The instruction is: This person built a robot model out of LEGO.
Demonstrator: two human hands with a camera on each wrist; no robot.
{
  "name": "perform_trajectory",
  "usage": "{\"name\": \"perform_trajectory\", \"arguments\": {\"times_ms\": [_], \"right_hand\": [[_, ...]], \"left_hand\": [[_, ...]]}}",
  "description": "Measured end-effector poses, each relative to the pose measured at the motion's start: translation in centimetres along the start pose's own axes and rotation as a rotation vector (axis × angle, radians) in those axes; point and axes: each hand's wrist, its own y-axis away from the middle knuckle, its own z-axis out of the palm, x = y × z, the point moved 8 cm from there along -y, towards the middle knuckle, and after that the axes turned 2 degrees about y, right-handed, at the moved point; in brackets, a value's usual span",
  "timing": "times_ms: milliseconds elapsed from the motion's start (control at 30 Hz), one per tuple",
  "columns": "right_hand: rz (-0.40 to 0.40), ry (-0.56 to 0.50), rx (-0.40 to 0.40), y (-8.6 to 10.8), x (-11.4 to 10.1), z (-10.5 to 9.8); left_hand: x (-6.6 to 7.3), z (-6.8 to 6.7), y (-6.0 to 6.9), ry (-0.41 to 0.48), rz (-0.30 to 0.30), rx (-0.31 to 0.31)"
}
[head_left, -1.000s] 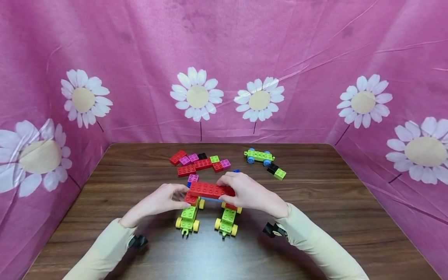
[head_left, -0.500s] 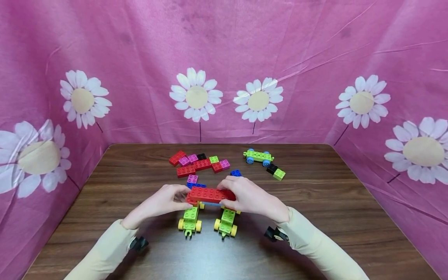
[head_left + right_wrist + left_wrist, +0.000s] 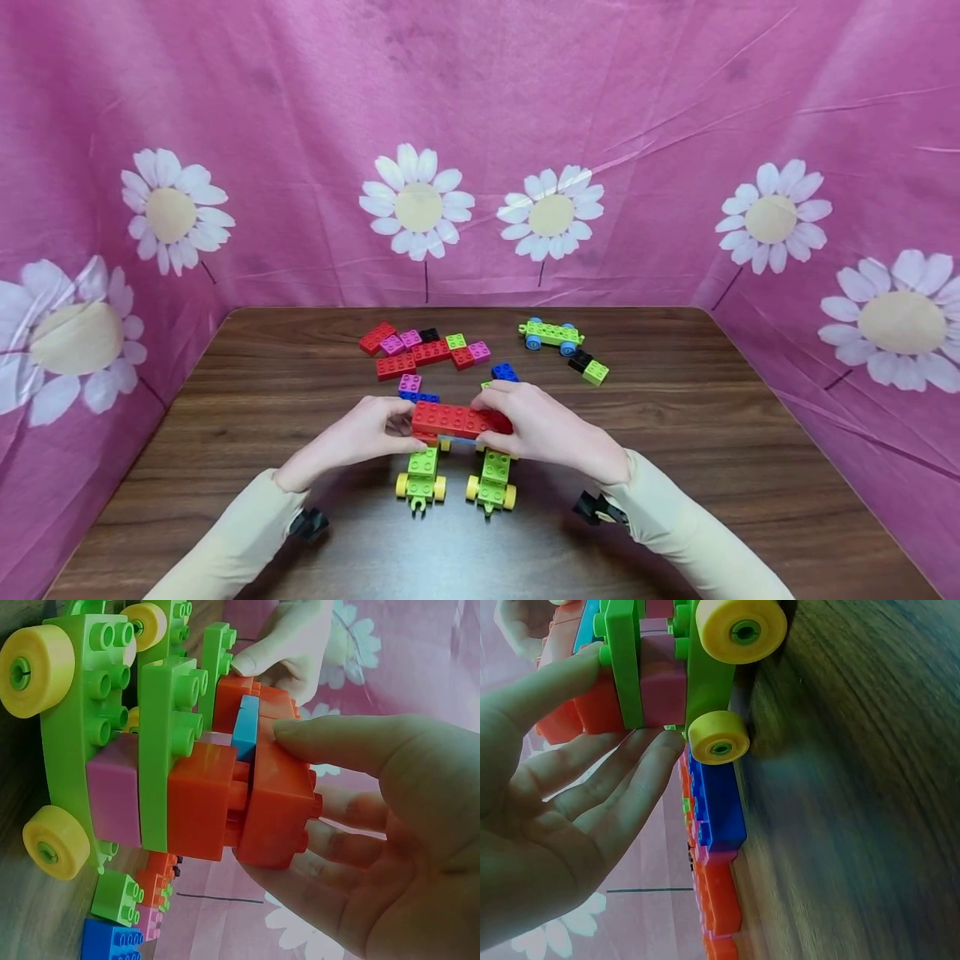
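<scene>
Here the right hand (image 3: 543,429) pinches a red brick (image 3: 277,795), the left hand (image 3: 360,435) apparently a wheeled stack (image 3: 664,686).

Bricks (image 3: 431,353) behind left wheeled stack (image 3: 422,467)

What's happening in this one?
A person is working with toy bricks. Their right hand grips the top red brick above the right yellow-wheeled car; studs show in the gap beneath, so it isn't fully pressed down. Their left hand holds the left yellow-wheeled car by its stacked bricks. Loose bricks and a blue-wheeled car sit farther back.
</scene>
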Motion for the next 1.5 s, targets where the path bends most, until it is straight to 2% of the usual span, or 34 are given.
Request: {"name": "perform_trajectory", "arguments": {"times_ms": [200,600,733,933,1067,1300,1500], "right_hand": [[-0.023,-0.008,0.002,0.2,-0.1,-0.1],[0.0,-0.034,-0.03,0.5,0.3,0.3],[-0.01,-0.026,-0.02,1.1,0.4,0.2],[-0.003,0.012,0.01,3.1,1.2,-0.4],[-0.016,0.006,0.039,3.8,1.3,-0.5],[-0.011,-0.002,0.079,4.3,1.5,-0.6],[-0.044,-0.018,0.102,4.7,1.2,-0.6]], "left_hand": [[0.3,-0.1,0.1,0.011,-0.004,0.021],[1.2,-0.1,0.2,-0.011,0.026,0.061],[1.3,-0.2,0.3,-0.038,0.047,0.091],[1.5,-0.1,0.2,-0.067,0.031,0.092],[1.6,-0.1,0.3,-0.083,0.032,0.097],[2.3,0.3,0.4,-0.124,0.086,0.105],[2.7,0.5,0.6,-0.144,0.112,0.131]]}}
